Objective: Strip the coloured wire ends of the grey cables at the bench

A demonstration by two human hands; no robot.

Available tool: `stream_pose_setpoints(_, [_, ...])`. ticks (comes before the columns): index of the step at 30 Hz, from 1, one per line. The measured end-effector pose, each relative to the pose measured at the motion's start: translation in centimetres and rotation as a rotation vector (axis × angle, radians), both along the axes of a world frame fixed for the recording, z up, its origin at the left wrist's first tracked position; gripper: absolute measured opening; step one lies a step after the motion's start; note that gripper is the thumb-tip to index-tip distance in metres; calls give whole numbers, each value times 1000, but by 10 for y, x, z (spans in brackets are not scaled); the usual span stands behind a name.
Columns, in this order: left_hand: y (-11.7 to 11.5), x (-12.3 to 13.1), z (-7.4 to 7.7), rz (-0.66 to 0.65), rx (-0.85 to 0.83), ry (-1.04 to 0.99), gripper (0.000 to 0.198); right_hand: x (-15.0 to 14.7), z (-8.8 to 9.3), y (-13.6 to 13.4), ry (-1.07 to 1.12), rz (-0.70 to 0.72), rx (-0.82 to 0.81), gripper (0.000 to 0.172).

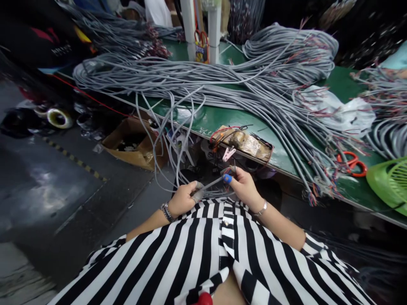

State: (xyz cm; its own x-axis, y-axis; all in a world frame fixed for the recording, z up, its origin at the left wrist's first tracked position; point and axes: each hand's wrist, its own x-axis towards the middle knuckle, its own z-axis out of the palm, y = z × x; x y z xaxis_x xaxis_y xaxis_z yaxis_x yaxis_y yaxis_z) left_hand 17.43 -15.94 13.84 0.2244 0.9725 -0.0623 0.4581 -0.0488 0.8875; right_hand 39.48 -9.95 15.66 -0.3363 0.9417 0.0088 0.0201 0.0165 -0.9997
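Between my two hands, in front of my lap, a grey cable point(212, 184) is stretched at a slight slant. My left hand point(186, 198) is closed round it, with coverings on the fingertips. At the cable's end my right hand point(244, 186) pinches it; a blue cover sits on the thumb and small coloured wires show by the fingers. Several loose grey cables point(178, 140) loop down from the bench edge toward my left hand. Just beyond my right hand are a pink clip point(229, 154) and a tape-wrapped block point(246, 143) at the bench edge.
A long bundle of grey cables point(197, 76) lies across the green bench point(216, 120). Orange-handled scissors point(352, 164) and a green plastic fan-like housing point(389, 182) are to the right. A cardboard box point(127, 154) stands below on the left. White posts point(214, 34) rise at the back.
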Motion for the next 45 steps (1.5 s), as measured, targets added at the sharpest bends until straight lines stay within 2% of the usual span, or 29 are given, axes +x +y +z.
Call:
stream_pose_setpoints(3, [14, 13, 12, -143, -204, -252, 27, -3, -1, -1, -31, 56, 43, 22])
stream_pose_setpoints(5, [22, 22, 18, -156, -326, -386, 35, -4, 0, -1, -12, 115, 55, 22])
stream_pose_setpoints(8, [30, 33, 18, -40, -412, -631, 40, 0, 0, 4, -16, 171, 107, 21])
stream_pose_setpoints(11, [34, 35, 17, 51, -438, -947, 36, 11, -10, 12, -37, 213, 107, 22])
stream_pose_setpoints(14, [38, 26, 23, 173, -352, -1183, 31, 23, -21, 16, -109, 109, 76, 24])
stream_pose_setpoints(16, [40, 19, 26, 218, -279, -1207, 29, 27, -20, 13, -172, 19, 149, 22])
stream_pose_setpoints(19, [37, 16, 21, 199, -266, -1101, 30, 25, -2, 0, -260, -46, 466, 14])
stream_pose_setpoints(20, [35, 18, 17, 183, -279, -1061, 32, 22, 6, -4, -296, -58, 590, 16])
stream_pose_setpoints(22, [30, 23, 10, 153, -306, -997, 36, 14, 20, -9, -385, -39, 760, 33])
stream_pose_setpoints(24, [26, 27, 5, 123, -327, -956, 38, 5, 26, -10, -463, 37, 809, 40])
stream_pose_setpoints(27, [23, 27, 2, 47, -394, -905, 40, -1, 24, -2, -470, 198, 729, 23])
stream_pose_setpoints(29, [22, 23, 1, -60, -501, -868, 39, 1, 19, 5, -360, 331, 610, 16])
stream_pose_setpoints(32, [23, 14, 2, -263, -648, -805, 40, 10, 9, 15, -122, 570, 293, 26])
stream_pose_setpoints(33, [24, 11, 3, -327, -659, -777, 42, 14, 4, 18, -52, 581, 164, 30])
stream_pose_setpoints(34, [25, 8, 5, -372, -642, -751, 42, 18, -1, 20, 10, 530, 33, 34])
stream_pose_setpoints(36, [31, 3, 10, -378, -534, -707, 41, 26, -11, 25, 124, 291, -194, 38])
stream_pose_setpoints(38, [38, -1, 16, -278, -368, -654, 36, 32, -18, 28, 205, 77, -352, 42])
stream_pose_setpoints(39, [42, -2, 20, -214, -278, -614, 32, 34, -21, 30, 221, 27, -400, 44])
stream_pose_setpoints(42, [55, -1, 26, -68, -28, -451, 25, 32, -20, 34, 204, 11, -442, 49])
stream_pose_setpoints(45, [68, 6, 28, 7, 144, -337, 21, 19, -11, 41, 193, 17, -418, 51])
